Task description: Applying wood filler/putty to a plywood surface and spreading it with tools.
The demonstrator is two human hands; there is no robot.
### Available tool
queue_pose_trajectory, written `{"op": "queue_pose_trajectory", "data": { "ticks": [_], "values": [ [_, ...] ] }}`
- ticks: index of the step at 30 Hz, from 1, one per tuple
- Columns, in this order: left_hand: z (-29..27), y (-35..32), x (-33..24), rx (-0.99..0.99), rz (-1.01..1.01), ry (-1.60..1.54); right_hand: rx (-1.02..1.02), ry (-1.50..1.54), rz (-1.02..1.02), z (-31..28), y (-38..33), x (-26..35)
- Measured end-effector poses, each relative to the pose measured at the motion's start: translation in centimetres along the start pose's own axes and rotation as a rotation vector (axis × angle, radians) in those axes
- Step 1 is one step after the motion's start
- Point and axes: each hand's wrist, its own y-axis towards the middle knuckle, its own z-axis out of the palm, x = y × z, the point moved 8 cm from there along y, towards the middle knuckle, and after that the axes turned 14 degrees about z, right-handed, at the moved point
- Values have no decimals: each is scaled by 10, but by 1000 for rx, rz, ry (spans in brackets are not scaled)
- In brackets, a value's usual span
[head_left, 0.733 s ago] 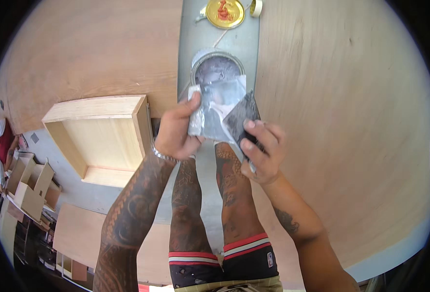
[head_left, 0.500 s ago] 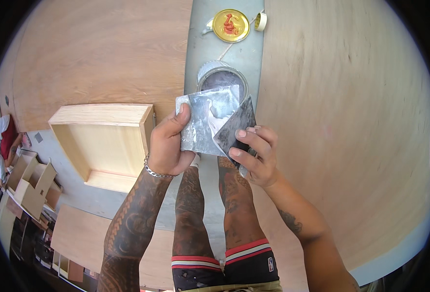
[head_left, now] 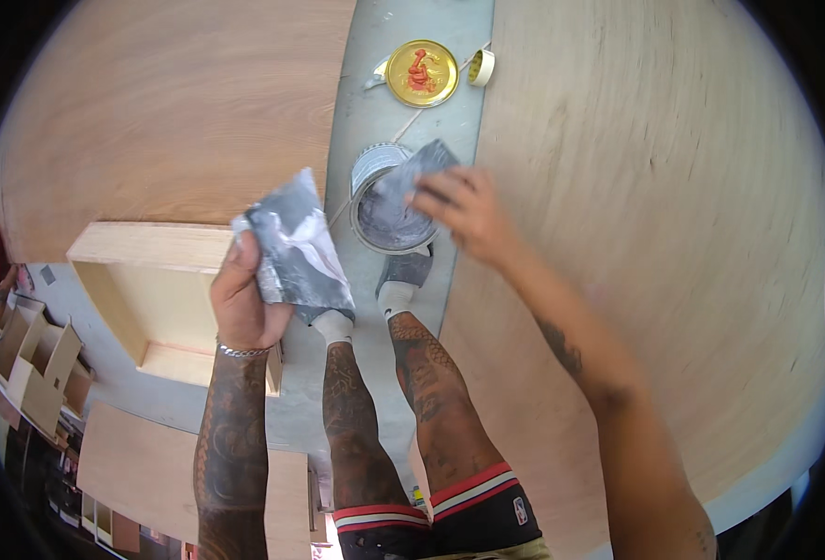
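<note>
My left hand (head_left: 244, 294) holds a grey-smeared flat sheet (head_left: 293, 245) upright, over the corner of an open wooden box (head_left: 142, 280). My right hand (head_left: 464, 210) reaches forward with a dark grey-coated scraper piece (head_left: 422, 168) over an open metal can (head_left: 389, 201) of grey paste on the concrete floor. The can stands just ahead of my feet, between two large plywood sheets.
A yellow can lid (head_left: 422, 73) with a red mark and a small tape roll (head_left: 481, 67) lie on the floor beyond the can. Large plywood panels lie to the left (head_left: 170, 103) and right (head_left: 655, 233). Small wooden boxes (head_left: 30, 355) are stacked at the far left.
The two hands have parted: my left hand carried the sheet left and down, while my right hand moved the scraper forward over the open can.
</note>
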Motion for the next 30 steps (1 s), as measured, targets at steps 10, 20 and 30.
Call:
{"op": "queue_pose_trajectory", "data": {
  "ticks": [10, 20, 30],
  "values": [
    [-84, -49, 68, -426, 48, 144, 77, -235, 559, 123, 41, -190],
    [-89, -89, 105, -579, -5, 73, 71, -271, 551, 162, 58, -194],
    [-47, -60, 79, -474, 83, 31, 48, -210, 565, 137, 54, -193]
  ]
}}
